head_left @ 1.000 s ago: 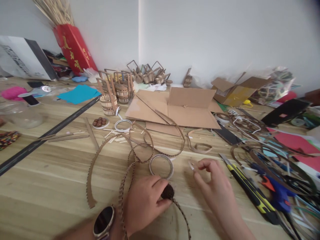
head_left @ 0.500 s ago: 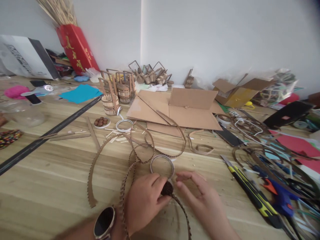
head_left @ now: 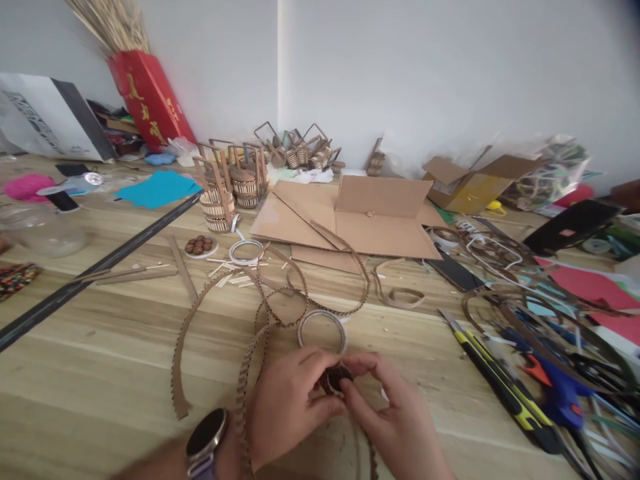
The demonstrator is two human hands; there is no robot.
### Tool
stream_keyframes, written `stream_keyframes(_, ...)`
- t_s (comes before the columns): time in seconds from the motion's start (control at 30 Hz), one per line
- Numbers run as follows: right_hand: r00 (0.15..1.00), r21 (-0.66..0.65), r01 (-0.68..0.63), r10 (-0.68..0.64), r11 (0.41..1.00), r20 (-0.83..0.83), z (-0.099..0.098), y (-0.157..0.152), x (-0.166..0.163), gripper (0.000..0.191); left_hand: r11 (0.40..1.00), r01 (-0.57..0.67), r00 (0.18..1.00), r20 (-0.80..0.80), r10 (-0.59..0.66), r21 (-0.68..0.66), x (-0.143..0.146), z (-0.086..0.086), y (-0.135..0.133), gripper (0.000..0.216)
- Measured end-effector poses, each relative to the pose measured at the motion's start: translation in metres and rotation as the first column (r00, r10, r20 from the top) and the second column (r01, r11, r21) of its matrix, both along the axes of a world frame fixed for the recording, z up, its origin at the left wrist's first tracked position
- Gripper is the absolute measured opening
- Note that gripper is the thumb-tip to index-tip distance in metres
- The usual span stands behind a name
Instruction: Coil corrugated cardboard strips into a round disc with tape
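Note:
My left hand [head_left: 285, 407], with a dark watch [head_left: 206, 433] on its wrist, pinches a small tightly rolled coil of corrugated cardboard [head_left: 337, 377] low in the middle. My right hand [head_left: 395, 417] has its fingertips closed on the same coil from the right. A strip of corrugated cardboard [head_left: 371, 460] trails from the coil toward me. Just beyond the coil lies a white tape ring [head_left: 323, 331]. Long curved cardboard strips [head_left: 186, 347] sprawl across the wooden table [head_left: 100, 353] to the left.
A yellow-black utility knife [head_left: 495, 380] and a blue glue gun [head_left: 560, 393] lie at the right among scraps. Flattened cardboard [head_left: 360, 213], small woven cardboard baskets [head_left: 235, 187], a long black ruler [head_left: 100, 267], a second tape ring [head_left: 246, 251] and a red box [head_left: 147, 100] stand farther back.
My right hand came in from the right, where it hovered with fingers loosely spread, and closed its fingertips on the coil. My left hand kept hold of the coil in about the same spot.

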State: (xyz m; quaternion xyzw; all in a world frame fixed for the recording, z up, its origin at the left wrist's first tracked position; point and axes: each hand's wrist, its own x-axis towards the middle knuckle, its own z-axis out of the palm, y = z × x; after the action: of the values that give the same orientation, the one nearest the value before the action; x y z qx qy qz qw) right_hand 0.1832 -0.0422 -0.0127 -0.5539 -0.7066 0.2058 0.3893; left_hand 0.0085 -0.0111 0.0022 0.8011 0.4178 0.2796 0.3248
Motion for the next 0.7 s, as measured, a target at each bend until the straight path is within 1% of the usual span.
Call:
stream_keyframes(0.07, 1.0, 0.001, 0.014, -0.014, 1.0, -0.015, -0.001, 0.0, 0.0, 0.011, 0.989, 0.04, 0.984, 0.178, -0.014, -0.146, -0.002, 0.002, 0.005, 0.018)
stream_keyframes(0.1, 1.0, 0.007, 0.018, -0.018, 1.0, -0.017, -0.002, -0.001, 0.0, 0.011, 0.971, 0.061, 0.967, 0.255, 0.0, -0.233, -0.003, 0.002, 0.008, 0.017)
stream_keyframes(0.13, 1.0, 0.013, 0.02, -0.02, 1.0, -0.017, -0.002, -0.001, 0.0, 0.01, 0.942, 0.085, 0.947, 0.321, 0.025, -0.323, -0.003, 0.002, 0.01, 0.018)
stream_keyframes(0.2, 1.0, 0.028, 0.012, -0.011, 1.0, -0.01, -0.003, -0.002, 0.0, 0.009, 0.858, 0.133, 0.913, 0.397, 0.088, -0.496, -0.004, -0.001, 0.014, 0.024)
stream_keyframes(0.27, 1.0, 0.037, -0.007, 0.007, 0.999, 0.001, -0.003, -0.001, 0.0, 0.01, 0.785, 0.173, 0.897, 0.425, 0.124, -0.594, -0.004, -0.003, 0.016, 0.027)
stream_keyframes(0.33, 0.999, 0.052, -0.032, 0.032, 0.998, 0.012, -0.003, 0.0, 0.0, 0.012, 0.756, 0.202, 0.891, 0.437, 0.122, -0.623, -0.004, -0.005, 0.017, 0.026)
stream_keyframes(0.43, 0.999, 0.096, -0.051, 0.049, 0.994, 0.023, -0.003, 0.001, 0.0, 0.015, 0.737, 0.227, 0.874, 0.467, 0.134, -0.636, -0.003, -0.005, 0.017, 0.024)
stream_keyframes(0.57, 0.998, 0.194, -0.044, 0.036, 0.98, 0.047, -0.002, 0.0, -0.001, 0.021, 0.72, 0.194, 0.836, 0.496, 0.234, -0.667, -0.002, -0.005, 0.017, 0.029)
stream_keyframes(0.7, 0.991, 0.241, -0.115, 0.095, 0.964, 0.093, -0.001, -0.001, -0.003, 0.034, 0.693, 0.211, 0.794, 0.534, 0.29, -0.69, -0.001, -0.002, 0.017, 0.033)
